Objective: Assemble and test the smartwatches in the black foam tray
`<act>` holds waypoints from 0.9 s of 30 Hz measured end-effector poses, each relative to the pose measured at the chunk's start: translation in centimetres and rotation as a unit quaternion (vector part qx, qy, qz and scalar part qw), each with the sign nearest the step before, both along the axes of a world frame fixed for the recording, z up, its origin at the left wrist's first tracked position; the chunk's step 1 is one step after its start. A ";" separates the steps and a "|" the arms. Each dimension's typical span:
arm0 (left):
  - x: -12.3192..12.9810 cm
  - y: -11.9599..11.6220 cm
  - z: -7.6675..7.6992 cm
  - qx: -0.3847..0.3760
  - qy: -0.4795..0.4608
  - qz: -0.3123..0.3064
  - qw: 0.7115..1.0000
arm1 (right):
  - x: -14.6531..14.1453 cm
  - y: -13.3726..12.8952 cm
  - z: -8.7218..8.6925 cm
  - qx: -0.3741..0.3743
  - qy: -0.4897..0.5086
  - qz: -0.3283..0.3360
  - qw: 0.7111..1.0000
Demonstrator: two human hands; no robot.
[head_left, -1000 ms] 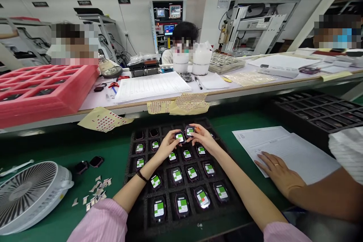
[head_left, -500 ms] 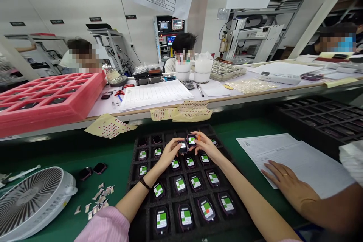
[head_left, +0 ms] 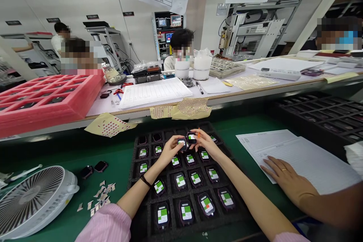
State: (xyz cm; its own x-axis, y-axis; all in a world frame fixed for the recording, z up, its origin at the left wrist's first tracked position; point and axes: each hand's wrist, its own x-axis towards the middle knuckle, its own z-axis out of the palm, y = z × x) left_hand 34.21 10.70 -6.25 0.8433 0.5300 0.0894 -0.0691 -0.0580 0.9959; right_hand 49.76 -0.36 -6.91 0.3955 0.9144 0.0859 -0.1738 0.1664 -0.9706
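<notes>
The left hand (head_left: 171, 149) pinches a smartwatch (head_left: 182, 144) between thumb and fingertips, and the right hand (head_left: 205, 142) pinches a second smartwatch (head_left: 191, 138) the same way. The two watches are held just beside each other over the far end of a black foam tray (head_left: 170, 208). Rows of other watches with green-and-white screens (head_left: 186, 212) sit in its pockets, one to a pocket. A thin dark band (head_left: 145, 180) circles the left wrist. To the right, a co-worker's hand (head_left: 286, 179) with a ring lies flat on ruled paper sheets (head_left: 317, 166). Left of the tray, on the green mat (head_left: 70, 159), lie scattered paper scraps (head_left: 99, 196), two dark watch bodies (head_left: 93, 169) and a white desk fan (head_left: 31, 204)
</notes>
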 end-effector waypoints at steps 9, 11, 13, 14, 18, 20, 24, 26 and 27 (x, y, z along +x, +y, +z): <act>-0.1 0.0 0.1 0.011 0.010 0.013 1.000 | -0.3 -0.1 0.2 0.004 -0.007 0.010 1.000; -0.1 0.1 0.1 0.018 0.018 0.019 0.999 | -0.3 -0.1 0.2 0.004 -0.012 0.007 1.000; -0.1 0.3 0.1 0.023 0.020 0.022 0.999 | -0.2 -0.1 0.1 0.006 -0.015 0.007 1.000; -0.1 0.3 0.0 0.023 0.019 0.022 0.999 | -0.1 -0.1 0.0 0.007 -0.014 0.008 1.000; 0.1 0.3 -0.3 0.019 0.014 0.010 1.000 | 0.0 -0.1 -0.1 0.014 -0.009 0.015 1.000; 0.1 0.3 -0.4 0.023 0.010 0.006 1.000 | -0.1 -0.1 0.0 0.013 -0.009 0.011 1.000; 0.1 0.4 -0.3 0.024 0.014 0.011 1.000 | -0.3 -0.1 0.2 0.005 -0.013 -0.003 1.000; 0.0 0.4 -0.2 0.023 0.017 0.015 0.999 | -0.4 0.0 0.2 0.004 -0.016 -0.010 1.000; 0.0 0.4 -0.1 0.022 0.017 0.017 0.999 | -0.3 0.0 0.2 0.005 -0.018 -0.013 1.000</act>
